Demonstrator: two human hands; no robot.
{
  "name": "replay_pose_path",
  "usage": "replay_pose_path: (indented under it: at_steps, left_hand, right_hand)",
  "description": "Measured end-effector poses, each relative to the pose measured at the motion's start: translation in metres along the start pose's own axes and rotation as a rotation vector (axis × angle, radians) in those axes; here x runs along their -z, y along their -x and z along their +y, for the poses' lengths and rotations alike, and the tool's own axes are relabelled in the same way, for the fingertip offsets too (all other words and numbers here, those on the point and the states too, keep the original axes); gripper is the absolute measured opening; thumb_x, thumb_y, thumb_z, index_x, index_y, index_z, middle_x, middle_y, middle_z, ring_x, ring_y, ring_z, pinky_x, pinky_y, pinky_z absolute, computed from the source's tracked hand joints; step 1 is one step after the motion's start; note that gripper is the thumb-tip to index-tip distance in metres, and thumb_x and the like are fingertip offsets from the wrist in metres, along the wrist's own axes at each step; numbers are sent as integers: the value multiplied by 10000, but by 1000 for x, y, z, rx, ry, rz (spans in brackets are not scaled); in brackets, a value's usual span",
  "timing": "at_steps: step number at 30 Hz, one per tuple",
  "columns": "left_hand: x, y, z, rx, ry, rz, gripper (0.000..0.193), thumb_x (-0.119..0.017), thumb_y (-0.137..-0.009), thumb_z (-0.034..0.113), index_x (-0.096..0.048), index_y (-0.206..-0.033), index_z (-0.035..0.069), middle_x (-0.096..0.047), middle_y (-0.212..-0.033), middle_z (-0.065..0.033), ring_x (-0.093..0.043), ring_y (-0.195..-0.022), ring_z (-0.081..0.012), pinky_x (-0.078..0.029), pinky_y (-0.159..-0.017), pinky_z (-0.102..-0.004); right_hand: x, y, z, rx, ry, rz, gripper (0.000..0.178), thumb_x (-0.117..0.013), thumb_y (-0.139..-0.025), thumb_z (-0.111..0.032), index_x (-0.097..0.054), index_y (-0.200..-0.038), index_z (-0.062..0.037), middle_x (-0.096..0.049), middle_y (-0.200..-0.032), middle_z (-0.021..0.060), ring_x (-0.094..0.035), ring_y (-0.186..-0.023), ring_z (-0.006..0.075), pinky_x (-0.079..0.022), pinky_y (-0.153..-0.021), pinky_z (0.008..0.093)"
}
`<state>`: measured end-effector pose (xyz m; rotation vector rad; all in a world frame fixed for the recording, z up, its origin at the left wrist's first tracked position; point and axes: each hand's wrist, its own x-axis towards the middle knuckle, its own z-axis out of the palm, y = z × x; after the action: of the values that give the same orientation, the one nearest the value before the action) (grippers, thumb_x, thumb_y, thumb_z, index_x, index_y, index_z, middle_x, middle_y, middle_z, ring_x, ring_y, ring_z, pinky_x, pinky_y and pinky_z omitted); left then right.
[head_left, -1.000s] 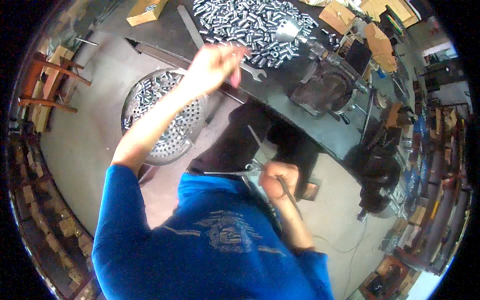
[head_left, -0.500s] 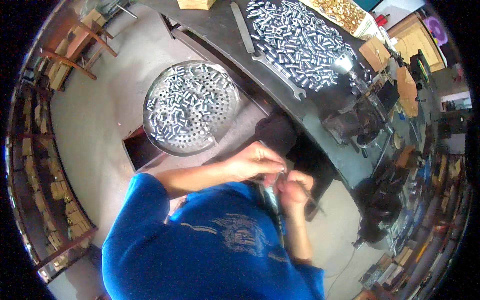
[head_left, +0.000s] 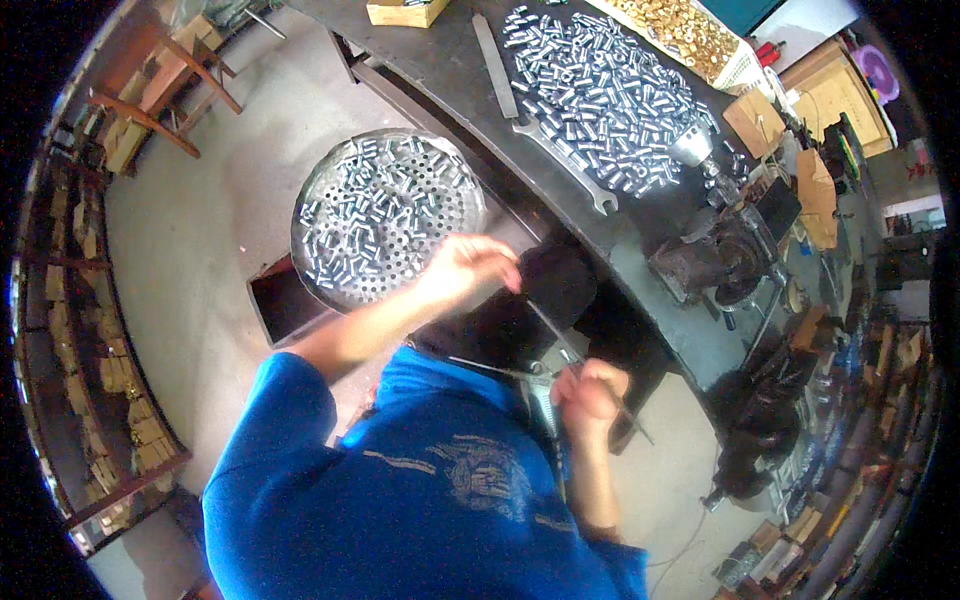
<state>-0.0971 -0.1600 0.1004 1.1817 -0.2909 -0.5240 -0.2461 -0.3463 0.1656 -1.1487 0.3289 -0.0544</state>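
Note:
My right hand (head_left: 590,390) is closed around a thin metal rod (head_left: 545,320), which slants from upper left to lower right past both sides of the fist. A small shiny cylindrical piece (head_left: 569,356) shows at the rod, close by the right fingertips. At the rod's upper end is my left hand (head_left: 468,268), its fingers drawn together in a pinch. What the pinch holds is hidden. Beyond that hand stands a round perforated metal tray (head_left: 470,205) with many short metal sleeves (head_left: 352,222) scattered in it.
On the dark workbench (head_left: 625,255) lie a heap of metal sleeves (head_left: 610,95), an open-ended wrench (head_left: 565,160) and a flat metal bar (head_left: 493,65). A vise-like machine (head_left: 720,255) stands to the right. A white basket (head_left: 742,68) holds brass-coloured parts. A wooden chair (head_left: 165,85) is far left.
My left hand has moved up and left, away from the right fist, and more of the rod shows between them. The right hand has stayed nearly in place.

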Motion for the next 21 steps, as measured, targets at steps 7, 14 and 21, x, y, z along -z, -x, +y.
replay_pose_path:
  at_steps: [7, 14, 21]
  left_hand:
    - [152, -70, -44, 14, -1278, 214, 287, -556, -685, 48, -620, -965, 66, -635, -906, -155, -627, -808, -286, -492, -741, -366]
    - [132, -126, -53, 167, -1746, 287, 277, -511, -756, 105, -562, -1021, 44, -599, -954, -189, -617, -853, -321, -502, -715, -412]
    - [131, -126, -59, 279, -1856, 204, 364, -522, -750, 106, -513, -1106, 34, -605, -976, -163, -623, -867, -302, -500, -728, -398]
  right_hand:
    - [8, 1, 6, 40, 105, 35, 292, -489, -648, 100, -322, -471, -62, -440, -485, 60, -486, -422, 144, -339, -360, 249]
    - [15, 7, 10, 17, 149, 35, 289, -500, -734, 25, -355, -501, -65, -484, -509, 76, -495, -432, 145, -369, -386, 257]
    - [20, 11, 11, 51, 182, 37, 291, -505, -751, 11, -362, -509, -64, -477, -511, 66, -491, -441, 135, -368, -387, 251]
